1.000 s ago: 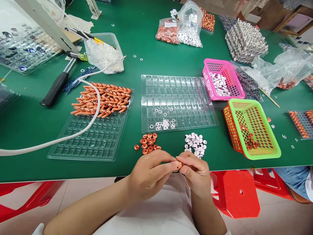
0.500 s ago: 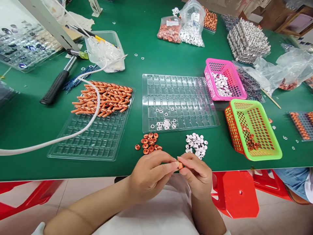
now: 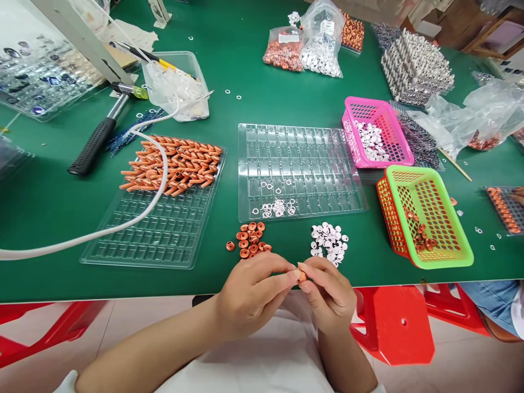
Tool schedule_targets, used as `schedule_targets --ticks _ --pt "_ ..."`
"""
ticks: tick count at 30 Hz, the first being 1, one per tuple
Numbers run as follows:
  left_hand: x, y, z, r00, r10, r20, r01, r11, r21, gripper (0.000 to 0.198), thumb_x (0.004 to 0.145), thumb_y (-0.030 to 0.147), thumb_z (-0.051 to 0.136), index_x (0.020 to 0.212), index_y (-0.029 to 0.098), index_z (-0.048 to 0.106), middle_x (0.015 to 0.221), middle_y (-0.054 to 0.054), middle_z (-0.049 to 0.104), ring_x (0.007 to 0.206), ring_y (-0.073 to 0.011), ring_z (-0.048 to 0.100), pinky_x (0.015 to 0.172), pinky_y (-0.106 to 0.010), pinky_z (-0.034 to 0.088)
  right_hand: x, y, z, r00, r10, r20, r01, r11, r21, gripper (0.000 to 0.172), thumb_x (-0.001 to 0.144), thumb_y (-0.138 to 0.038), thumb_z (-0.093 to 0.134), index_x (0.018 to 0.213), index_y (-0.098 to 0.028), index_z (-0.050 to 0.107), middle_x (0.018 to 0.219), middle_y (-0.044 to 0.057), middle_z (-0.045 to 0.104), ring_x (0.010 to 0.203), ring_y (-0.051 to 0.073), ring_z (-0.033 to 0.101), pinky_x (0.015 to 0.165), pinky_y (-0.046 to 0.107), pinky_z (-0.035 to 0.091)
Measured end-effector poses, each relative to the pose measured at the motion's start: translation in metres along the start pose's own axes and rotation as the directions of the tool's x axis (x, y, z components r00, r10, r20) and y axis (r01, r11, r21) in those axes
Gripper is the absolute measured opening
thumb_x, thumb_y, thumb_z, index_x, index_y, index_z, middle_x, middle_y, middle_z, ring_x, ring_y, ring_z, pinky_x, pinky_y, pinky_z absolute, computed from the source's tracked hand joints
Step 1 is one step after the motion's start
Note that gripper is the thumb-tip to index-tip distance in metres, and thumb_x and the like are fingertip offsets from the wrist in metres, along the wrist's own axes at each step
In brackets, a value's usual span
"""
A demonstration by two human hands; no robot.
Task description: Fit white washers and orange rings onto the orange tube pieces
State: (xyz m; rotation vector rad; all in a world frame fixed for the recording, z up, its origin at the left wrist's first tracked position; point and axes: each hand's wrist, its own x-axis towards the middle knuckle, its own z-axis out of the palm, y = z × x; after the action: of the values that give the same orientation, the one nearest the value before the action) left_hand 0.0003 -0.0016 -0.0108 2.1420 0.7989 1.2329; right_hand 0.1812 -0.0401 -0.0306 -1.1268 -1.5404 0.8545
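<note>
Just over the table's near edge, my left hand (image 3: pixel 254 292) and my right hand (image 3: pixel 329 295) meet, pinching a small round copper-coloured cap (image 3: pixel 302 276) between their fingertips. Fingers cover most of it. Beyond my left hand lies a loose group of copper-coloured round caps (image 3: pixel 249 240) with holes in their middles. A heap of white round discs (image 3: pixel 328 243), some with black parts showing, lies beyond my right hand. Farther back, a clear compartment tray (image 3: pixel 303 169) carries several white rings (image 3: pixel 279 207) at its near left.
Left, a clear tray (image 3: pixel 143 245) bears stacked copper-coloured pieces (image 3: pixel 176 164), crossed by a white hose (image 3: pixel 135 218). A hammer (image 3: pixel 98 136) lies beyond. At right stand a pink basket (image 3: pixel 397 158) and a green basket (image 3: pixel 454 218). A red stool (image 3: pixel 403 327) stands below; another person sits far right.
My hands stay almost in place; the right fingers shift slightly on the cap. At the far right edge, another person's hand has come over the tray of copper-coloured pieces.
</note>
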Motion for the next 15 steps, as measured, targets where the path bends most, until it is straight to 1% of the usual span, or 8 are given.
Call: schedule_targets --ticks 7,15 --pt "-0.0001 -0.0002 0.0 1.0 0.022 0.011 -0.022 1.0 -0.013 0.025 0.085 0.002 0.054 0.107 0.013 0.063 0.09 -0.011 0.071 0.082 -0.0166 0.065 0.071 -0.03 0.056 0.0033 -0.0036 -0.0009 0.999 0.007 0.031 -0.007 1.0 0.007 0.038 0.086 -0.013 0.059 0.12 -0.03 0.064 0.091 0.006 0.068 0.081 0.02 0.063 0.067 0.035 0.055" --pt "0.0009 0.0008 0.0012 1.0 0.021 0.002 -0.021 1.0 0.001 0.021 0.084 0.002 0.056 0.101 0.011 0.064 0.087 -0.011 0.07 0.08 -0.017 0.064 0.069 -0.03 0.055 0.0025 -0.003 0.0023 0.991 -0.129 -0.033 0.126 0.99 -0.068 0.042 0.085 -0.007 0.058 0.123 -0.024 0.062 0.093 0.007 0.067 0.078 0.019 0.064 0.063 0.034 0.055"
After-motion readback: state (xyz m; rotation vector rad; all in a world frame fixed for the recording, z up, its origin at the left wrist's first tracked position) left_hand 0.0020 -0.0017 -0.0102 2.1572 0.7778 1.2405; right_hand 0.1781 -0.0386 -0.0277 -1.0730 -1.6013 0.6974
